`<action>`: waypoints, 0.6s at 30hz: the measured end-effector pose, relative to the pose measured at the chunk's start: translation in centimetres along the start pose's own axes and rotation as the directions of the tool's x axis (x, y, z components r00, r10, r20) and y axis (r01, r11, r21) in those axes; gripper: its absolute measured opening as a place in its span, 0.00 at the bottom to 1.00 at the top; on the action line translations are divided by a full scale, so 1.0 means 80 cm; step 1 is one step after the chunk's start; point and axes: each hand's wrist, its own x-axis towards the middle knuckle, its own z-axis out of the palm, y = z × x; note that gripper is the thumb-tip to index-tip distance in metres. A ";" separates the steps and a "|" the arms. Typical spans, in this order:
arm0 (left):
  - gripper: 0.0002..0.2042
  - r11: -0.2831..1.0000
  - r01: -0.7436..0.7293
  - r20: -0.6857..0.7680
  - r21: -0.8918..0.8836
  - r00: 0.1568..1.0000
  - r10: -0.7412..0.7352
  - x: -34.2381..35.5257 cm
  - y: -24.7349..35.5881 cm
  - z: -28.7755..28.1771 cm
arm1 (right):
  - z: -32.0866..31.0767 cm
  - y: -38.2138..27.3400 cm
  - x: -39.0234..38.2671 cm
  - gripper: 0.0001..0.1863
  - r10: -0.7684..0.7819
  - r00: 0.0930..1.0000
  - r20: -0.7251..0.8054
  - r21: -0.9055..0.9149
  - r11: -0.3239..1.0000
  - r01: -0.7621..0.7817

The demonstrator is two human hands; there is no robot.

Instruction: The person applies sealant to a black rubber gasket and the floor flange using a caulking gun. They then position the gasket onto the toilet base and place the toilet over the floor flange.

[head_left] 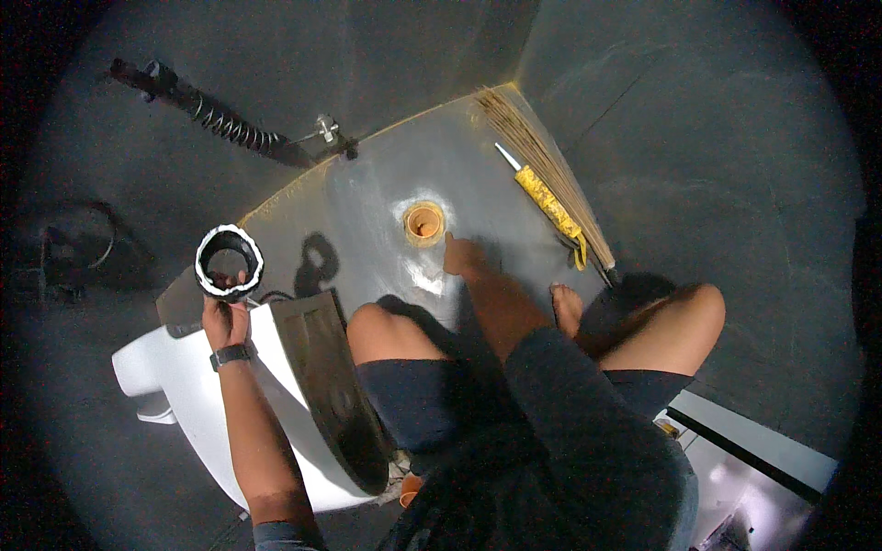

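Note:
My left hand is raised at the left, its fingers closed on the lower side of a black rubber ring. A thick white bead of sealant runs around the ring's upper rim. Below that forearm, a white ceramic toilet lies tipped over, its hollow underside turned toward my knee. An orange drain pipe opens in the grey floor ahead of me. Beside its lower right edge is my right hand, one finger stretched toward the pipe. No object shows in that hand; its other fingers are partly hidden.
A caulking gun with a yellow cartridge lies at the right, alongside a stick broom. Against the far wall are a metal valve and a dark coiled hose. My bent knees flank the work area. A white panel-like object is at the lower right.

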 end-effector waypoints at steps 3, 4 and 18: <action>0.16 0.997 -0.059 -0.007 0.050 0.998 0.059 0.008 -0.001 -0.006 | 0.002 -0.001 -0.004 0.40 0.037 0.999 -0.015 -0.002 0.999 -0.037; 0.15 0.961 -0.159 0.087 0.227 0.986 0.143 0.010 -0.002 -0.005 | 0.003 -0.001 -0.005 0.40 0.032 0.999 -0.038 0.011 0.999 -0.031; 0.13 0.999 -0.035 0.001 0.024 0.999 0.035 0.000 -0.001 0.026 | 0.022 0.016 0.027 0.37 -0.129 0.980 -0.153 0.040 0.990 0.136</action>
